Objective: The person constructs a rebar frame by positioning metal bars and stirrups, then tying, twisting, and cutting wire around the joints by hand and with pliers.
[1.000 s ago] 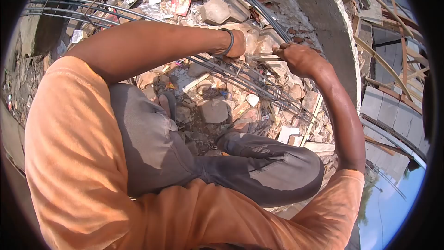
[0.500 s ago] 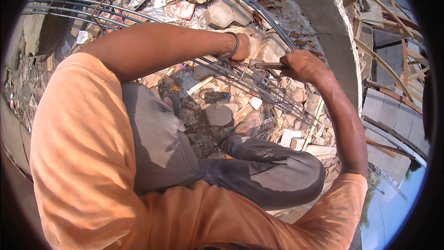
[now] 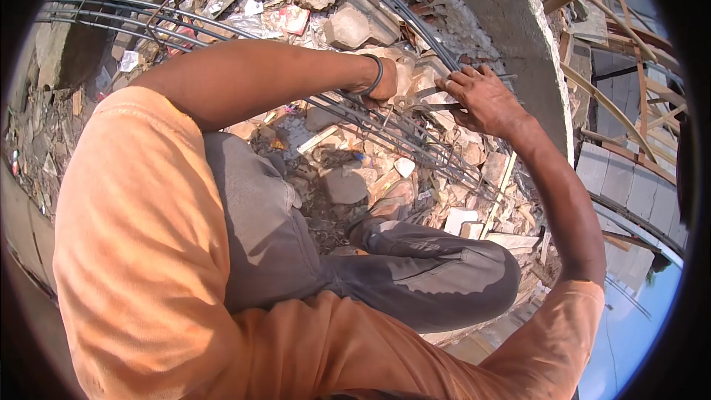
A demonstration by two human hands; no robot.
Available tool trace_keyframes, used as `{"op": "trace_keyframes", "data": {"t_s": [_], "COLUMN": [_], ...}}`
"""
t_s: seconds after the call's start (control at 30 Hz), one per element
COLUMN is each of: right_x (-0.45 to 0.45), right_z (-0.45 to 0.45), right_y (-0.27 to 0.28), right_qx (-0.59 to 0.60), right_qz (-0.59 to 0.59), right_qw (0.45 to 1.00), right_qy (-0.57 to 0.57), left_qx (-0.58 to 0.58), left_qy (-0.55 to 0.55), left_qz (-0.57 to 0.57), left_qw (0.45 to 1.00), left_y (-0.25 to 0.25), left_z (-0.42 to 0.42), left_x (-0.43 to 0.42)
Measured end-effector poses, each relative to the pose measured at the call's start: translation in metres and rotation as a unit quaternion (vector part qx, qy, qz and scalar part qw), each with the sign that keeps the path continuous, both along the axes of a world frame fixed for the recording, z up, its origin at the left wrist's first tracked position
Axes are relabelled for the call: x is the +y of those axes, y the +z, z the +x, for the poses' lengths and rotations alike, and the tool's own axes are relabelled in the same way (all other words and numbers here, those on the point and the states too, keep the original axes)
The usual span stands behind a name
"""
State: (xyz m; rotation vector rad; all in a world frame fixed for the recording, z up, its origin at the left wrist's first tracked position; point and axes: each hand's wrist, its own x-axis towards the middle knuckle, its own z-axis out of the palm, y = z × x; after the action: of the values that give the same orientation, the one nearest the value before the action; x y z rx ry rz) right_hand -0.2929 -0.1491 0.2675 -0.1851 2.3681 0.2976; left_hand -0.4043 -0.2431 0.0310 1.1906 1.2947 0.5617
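Observation:
My left hand, with a dark band at the wrist, is closed against a bundle of thin steel reinforcing bars. Its fingertips are hidden, so what they pinch cannot be made out. To its right, my right hand grips a pair of pincers. The pincers' handles are spread apart, and some of my fingers are stretched along them. The jaws point toward my left hand, just over the bars. Ties or stirrups cross the bundle near both hands.
Broken concrete, stones and litter cover the ground around my bent legs. More long bars curve past a concrete edge at the upper right. Wooden poles and grey block walls stand farther right.
My right hand has opened its fingers somewhat, and the pincers' handles have spread apart. My left hand stays at nearly the same place on the bars.

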Motion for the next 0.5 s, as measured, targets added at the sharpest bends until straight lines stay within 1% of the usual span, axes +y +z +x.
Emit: {"op": "trace_keyframes", "data": {"t_s": [0.03, 0.1, 0.13, 0.23, 0.33, 0.43, 0.47, 0.5], "right_x": [0.006, 0.017, 0.024, 0.025, -0.002, 0.000, 0.000, -0.001], "right_z": [0.002, 0.006, 0.006, 0.000, -0.020, -0.023, -0.028, -0.036], "right_y": [-0.004, -0.019, -0.024, -0.020, 0.003, -0.002, -0.001, 0.000], "right_qx": [0.019, 0.058, 0.068, -0.025, -0.163, -0.202, -0.246, -0.285], "right_qz": [0.000, -0.002, -0.001, -0.026, 0.005, -0.041, -0.061, -0.080], "right_qw": [1.000, 0.997, 0.993, 0.999, 0.983, 0.963, 0.929, 0.882], "right_qy": [0.016, 0.048, 0.098, 0.009, -0.083, -0.175, -0.272, -0.366], "left_qx": [0.003, 0.013, 0.019, 0.018, 0.042, 0.019, 0.012, 0.005], "left_qy": [-0.002, -0.001, 0.003, 0.030, 0.014, -0.011, -0.013, -0.016], "left_qz": [0.011, 0.005, -0.010, -0.035, -0.022, -0.012, -0.007, -0.002], "left_qw": [1.000, 1.000, 1.000, 0.999, 0.999, 1.000, 1.000, 1.000], "left_y": [-0.007, 0.003, 0.008, 0.027, 0.029, 0.006, 0.004, 0.002], "left_z": [0.002, 0.000, 0.000, -0.002, -0.002, 0.003, 0.003, 0.003], "left_x": [0.002, -0.002, -0.001, -0.008, -0.005, 0.004, 0.004, 0.004]}}
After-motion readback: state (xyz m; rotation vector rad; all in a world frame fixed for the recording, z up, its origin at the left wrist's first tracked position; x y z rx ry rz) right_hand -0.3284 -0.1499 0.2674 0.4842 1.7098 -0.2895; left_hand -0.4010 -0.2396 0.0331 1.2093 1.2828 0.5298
